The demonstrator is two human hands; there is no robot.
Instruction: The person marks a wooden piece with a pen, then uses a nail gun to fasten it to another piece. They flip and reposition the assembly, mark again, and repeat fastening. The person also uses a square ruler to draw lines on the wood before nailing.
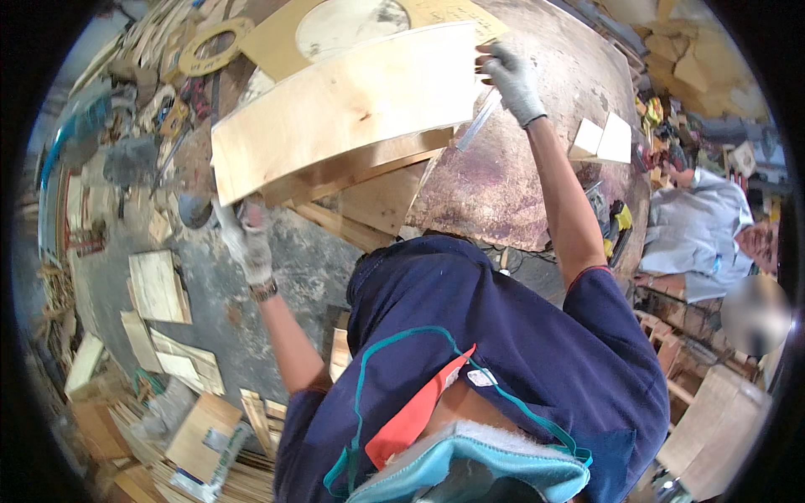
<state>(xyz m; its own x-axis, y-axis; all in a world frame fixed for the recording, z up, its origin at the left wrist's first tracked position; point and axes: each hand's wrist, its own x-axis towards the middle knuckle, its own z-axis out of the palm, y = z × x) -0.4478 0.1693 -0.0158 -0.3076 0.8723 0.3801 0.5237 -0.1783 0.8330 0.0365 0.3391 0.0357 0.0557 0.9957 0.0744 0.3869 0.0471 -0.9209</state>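
A large pale plywood panel (352, 105) is held up above a round, reddish-brown tabletop (503, 193), gripped at two opposite ends by gloved hands. The left hand (245, 235) is closed around the panel's lower left corner, while the right hand (513, 77) is clamped on the upper right edge, with a slim ruler-like strip (478, 121) hanging down beside it; whether that strip is pinched by the same fingers cannot be told. Further boards (369, 197) are stacked beneath the panel, and two small wooden blocks (602, 141) are seen at the tabletop's right edge. A slip could be expected, since the broad sheet is carried only at its corners: it might tilt, slide down onto the stacked boards, or knock the strip loose.
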